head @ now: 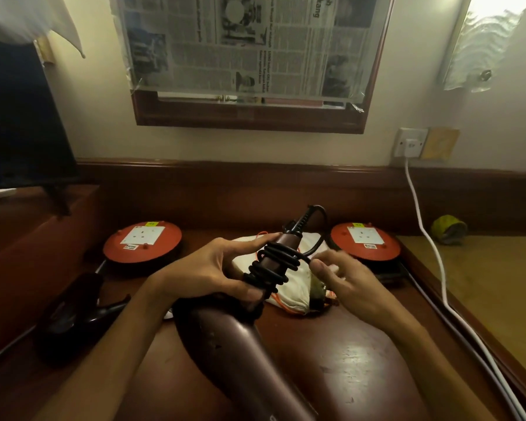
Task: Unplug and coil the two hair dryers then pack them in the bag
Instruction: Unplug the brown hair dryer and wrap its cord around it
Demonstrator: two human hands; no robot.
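At frame centre my left hand grips the hair dryer, its handle pointing toward upper right. My right hand pinches the cord just right of the handle, nearest the remaining loose length.

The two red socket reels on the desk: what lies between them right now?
In the head view, the white bag lies between the left reel and right reel, with the brown dryer's cord-wrapped handle held above it.

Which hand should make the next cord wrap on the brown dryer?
Right. The right hand already pinches the free end of the black cord beside the handle, while the left hand is busy steadying the brown dryer by its handle, so it probably can't let go.
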